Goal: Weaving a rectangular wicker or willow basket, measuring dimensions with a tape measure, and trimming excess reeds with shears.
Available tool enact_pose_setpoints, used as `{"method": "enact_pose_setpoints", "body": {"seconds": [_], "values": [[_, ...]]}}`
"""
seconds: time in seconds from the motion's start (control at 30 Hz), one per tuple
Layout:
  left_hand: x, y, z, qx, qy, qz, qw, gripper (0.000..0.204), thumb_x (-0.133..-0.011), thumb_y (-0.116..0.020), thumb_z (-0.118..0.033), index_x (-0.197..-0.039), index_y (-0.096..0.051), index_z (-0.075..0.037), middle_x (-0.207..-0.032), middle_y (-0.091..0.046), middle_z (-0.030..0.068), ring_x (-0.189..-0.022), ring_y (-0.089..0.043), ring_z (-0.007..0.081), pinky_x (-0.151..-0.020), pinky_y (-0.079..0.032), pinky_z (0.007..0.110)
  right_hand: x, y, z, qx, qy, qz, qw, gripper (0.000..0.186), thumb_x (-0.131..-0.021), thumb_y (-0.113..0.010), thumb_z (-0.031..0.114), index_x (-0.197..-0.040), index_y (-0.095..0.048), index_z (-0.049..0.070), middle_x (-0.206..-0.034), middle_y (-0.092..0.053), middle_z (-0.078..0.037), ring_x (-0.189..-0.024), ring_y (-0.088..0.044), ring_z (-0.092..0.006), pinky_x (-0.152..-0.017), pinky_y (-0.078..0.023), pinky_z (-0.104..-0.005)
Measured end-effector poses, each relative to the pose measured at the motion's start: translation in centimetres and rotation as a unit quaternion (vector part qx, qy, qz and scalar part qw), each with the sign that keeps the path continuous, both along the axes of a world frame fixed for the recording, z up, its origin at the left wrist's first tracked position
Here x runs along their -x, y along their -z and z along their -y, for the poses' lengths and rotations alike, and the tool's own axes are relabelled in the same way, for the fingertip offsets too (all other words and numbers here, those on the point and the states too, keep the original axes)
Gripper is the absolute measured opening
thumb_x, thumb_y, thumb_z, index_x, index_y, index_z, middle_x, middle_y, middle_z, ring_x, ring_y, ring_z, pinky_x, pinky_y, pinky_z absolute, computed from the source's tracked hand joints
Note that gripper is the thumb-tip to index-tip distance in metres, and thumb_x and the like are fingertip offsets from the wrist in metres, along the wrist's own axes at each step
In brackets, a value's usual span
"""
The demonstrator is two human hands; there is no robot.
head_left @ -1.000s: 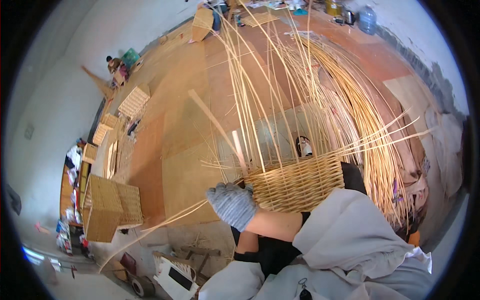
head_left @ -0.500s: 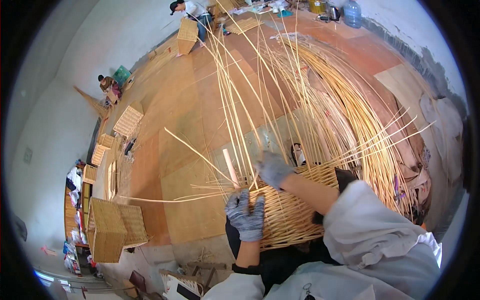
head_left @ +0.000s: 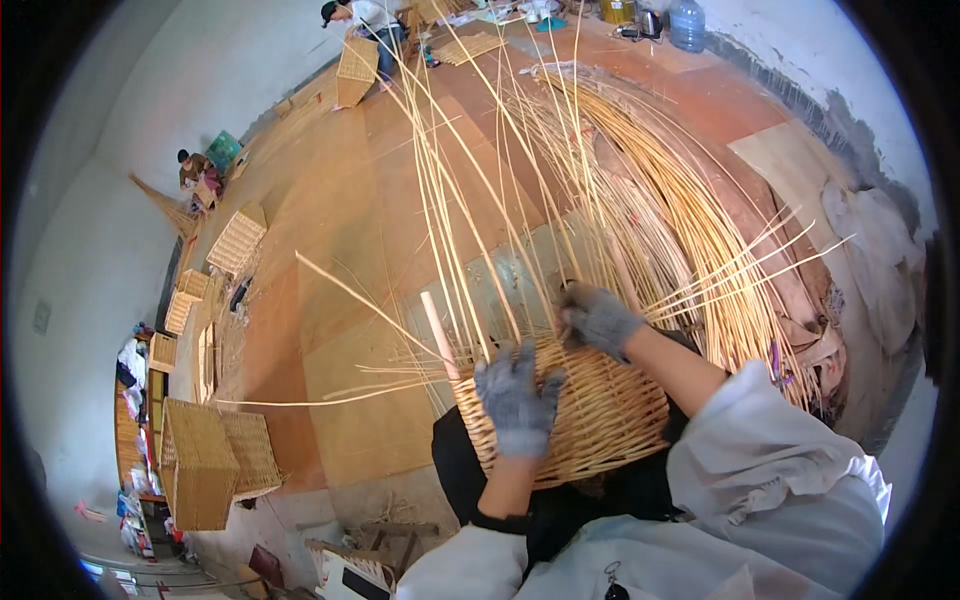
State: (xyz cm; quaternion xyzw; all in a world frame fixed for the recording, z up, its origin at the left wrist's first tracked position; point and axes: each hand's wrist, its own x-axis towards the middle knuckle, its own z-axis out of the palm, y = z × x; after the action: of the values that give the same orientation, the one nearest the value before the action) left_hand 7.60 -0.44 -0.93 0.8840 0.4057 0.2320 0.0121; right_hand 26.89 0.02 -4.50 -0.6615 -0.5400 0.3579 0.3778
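Note:
A half-woven wicker basket (head_left: 610, 415) rests against my lap, its woven wall facing me. Tall pale willow rods (head_left: 447, 230) rise from its far edge, and a thick peeled wooden stick (head_left: 437, 335) stands at its left corner. Gloved in grey, my left hand (head_left: 518, 400) lies on the wall near the top edge, fingers stretched upward and thumb apart. My right hand (head_left: 600, 320), also gloved, is at the edge further right, its fingers curled round a willow rod among the uprights. The fingertips there are partly hidden.
A long heap of loose willow rods (head_left: 690, 240) lies to the right. Finished wicker baskets (head_left: 200, 465) stand at the left. Two other people (head_left: 365, 25) work along the far wall. Rod ends stick out sideways from my basket.
My right hand has moved right along the basket edge. My left hand has shifted right, onto the wall, away from the corner stick. The whole view has shifted slightly.

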Motion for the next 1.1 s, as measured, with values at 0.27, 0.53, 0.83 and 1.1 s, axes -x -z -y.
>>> {"method": "enact_pose_setpoints", "body": {"seconds": [0.27, 0.53, 0.83, 1.1], "values": [[-2.7, -2.0, 1.5, 0.085, -0.128, -0.156, 0.976, 0.069, -0.064, -0.066, -0.064, -0.119, -0.060, -0.022, -0.114, -0.055, 0.0148, -0.107, -0.049, 0.0317, -0.099, -0.024, 0.050, -0.7, -6.4, -1.4, -0.090, 0.063, 0.316, 0.943, 0.037, -0.082, -0.059, 0.015, -0.115, -0.054, 0.001, -0.098, -0.062, -0.018, -0.093, -0.060, -0.0324, -0.082, -0.050, -0.0388], [-10.0, -2.2, 2.9, 0.154, -0.003, -0.108, 0.982, 0.074, -0.069, -0.058, -0.068, -0.128, -0.052, -0.023, -0.119, -0.055, 0.0172, -0.113, -0.050, 0.0322, -0.101, -0.024, 0.053, -6.0, -9.7, 1.7, -0.071, 0.069, 0.350, 0.932, 0.037, -0.078, -0.062, 0.009, -0.115, -0.059, 0.008, -0.105, -0.064, -0.011, -0.119, -0.045, -0.0302, -0.099, -0.038, -0.0393], [-10.5, -2.9, 4.0, 0.235, 0.042, -0.175, 0.955, 0.076, -0.073, -0.048, -0.071, -0.131, -0.048, -0.022, -0.131, -0.046, 0.0189, -0.125, -0.039, 0.0353, -0.102, -0.015, 0.061, -12.8, 2.9, 11.5, 0.057, 0.297, -0.363, 0.881, 0.044, -0.082, -0.056, -0.003, -0.124, -0.050, 0.006, -0.114, -0.055, -0.017, -0.102, -0.056, -0.0292, -0.084, -0.049, -0.0344], [5.3, 0.1, 1.0, 0.311, -0.150, 0.494, 0.798, 0.050, -0.076, -0.071, -0.007, -0.120, -0.050, 0.004, -0.114, -0.056, 0.0152, -0.107, -0.054, 0.0202, -0.092, -0.043, 0.030, -1.9, -9.6, 8.4, -0.115, 0.114, 0.124, 0.979, 0.029, -0.081, -0.061, 0.006, -0.110, -0.060, 0.004, -0.101, -0.062, -0.019, -0.095, -0.059, -0.0328, -0.087, -0.046, -0.0381]]}}
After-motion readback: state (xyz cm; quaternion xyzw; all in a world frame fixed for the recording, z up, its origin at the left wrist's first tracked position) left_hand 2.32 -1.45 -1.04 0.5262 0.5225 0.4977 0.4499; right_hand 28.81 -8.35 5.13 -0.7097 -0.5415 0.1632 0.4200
